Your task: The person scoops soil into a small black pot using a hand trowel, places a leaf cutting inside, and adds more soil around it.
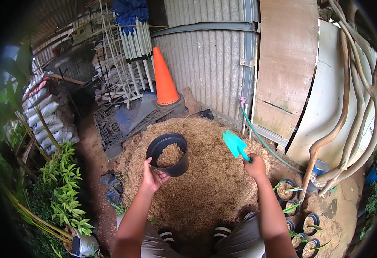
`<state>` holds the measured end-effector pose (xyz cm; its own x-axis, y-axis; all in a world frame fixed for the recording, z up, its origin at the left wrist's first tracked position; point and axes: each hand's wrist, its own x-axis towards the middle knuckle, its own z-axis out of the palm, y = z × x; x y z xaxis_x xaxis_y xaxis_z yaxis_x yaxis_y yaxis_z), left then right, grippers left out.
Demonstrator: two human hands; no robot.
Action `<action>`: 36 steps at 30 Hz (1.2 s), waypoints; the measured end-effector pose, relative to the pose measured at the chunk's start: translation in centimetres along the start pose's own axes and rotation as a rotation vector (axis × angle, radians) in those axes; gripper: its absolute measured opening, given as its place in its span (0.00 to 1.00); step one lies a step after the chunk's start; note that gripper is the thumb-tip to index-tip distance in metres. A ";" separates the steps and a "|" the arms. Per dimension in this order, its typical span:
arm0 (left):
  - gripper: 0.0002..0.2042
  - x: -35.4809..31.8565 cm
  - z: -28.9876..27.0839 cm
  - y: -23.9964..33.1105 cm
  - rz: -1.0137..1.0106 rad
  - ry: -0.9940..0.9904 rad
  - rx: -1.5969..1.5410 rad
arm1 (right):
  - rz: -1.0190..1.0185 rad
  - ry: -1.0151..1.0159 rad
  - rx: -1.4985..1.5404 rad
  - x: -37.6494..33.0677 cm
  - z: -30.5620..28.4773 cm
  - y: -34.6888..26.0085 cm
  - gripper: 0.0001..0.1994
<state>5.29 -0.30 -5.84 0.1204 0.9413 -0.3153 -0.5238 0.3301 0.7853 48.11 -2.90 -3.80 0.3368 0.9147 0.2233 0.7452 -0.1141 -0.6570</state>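
Note:
My left hand point(153, 175) grips a black plastic plant pot point(177, 167) by its side, thumb near the rim and fingers beneath. The pot tilts toward me and holds some light brown husk material point(170, 155). In my right hand point(254, 166) is a turquoise garden trowel point(235, 144), held by its dark handle with the blade pointing up and left. Nothing shows on the visible face of the blade. Both hands are above a wide heap of brown husks point(210, 189) on the ground.
Several small potted plants point(312, 224) stand at the lower right, near twisted branches point(347, 107). A green hose point(261, 139) runs past the heap's right side. Behind it are an orange traffic cone point(164, 81) and black plastic grates point(111, 127). Stacked sacks point(46, 116) and leafy plants point(66, 189) line the left.

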 end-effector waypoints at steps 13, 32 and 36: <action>0.56 -1.1 -0.3 2.1 0.187 0.241 -0.118 | 0.239 -1.083 -0.485 2.6 5.4 3.5 0.09; 0.48 -0.3 -3.1 6.8 0.328 0.324 -0.291 | -0.056 -0.761 -0.473 -3.6 30.1 -0.6 0.20; 0.47 -1.3 -2.6 6.9 0.313 0.306 -0.294 | 0.172 -0.693 -0.380 -4.1 36.5 -2.8 0.21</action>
<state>-0.67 0.58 -1.39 -0.3084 0.9136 -0.2650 -0.7153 -0.0391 0.6977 23.66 7.79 -29.14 0.1241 0.8906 -0.4375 0.9022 -0.2848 -0.3239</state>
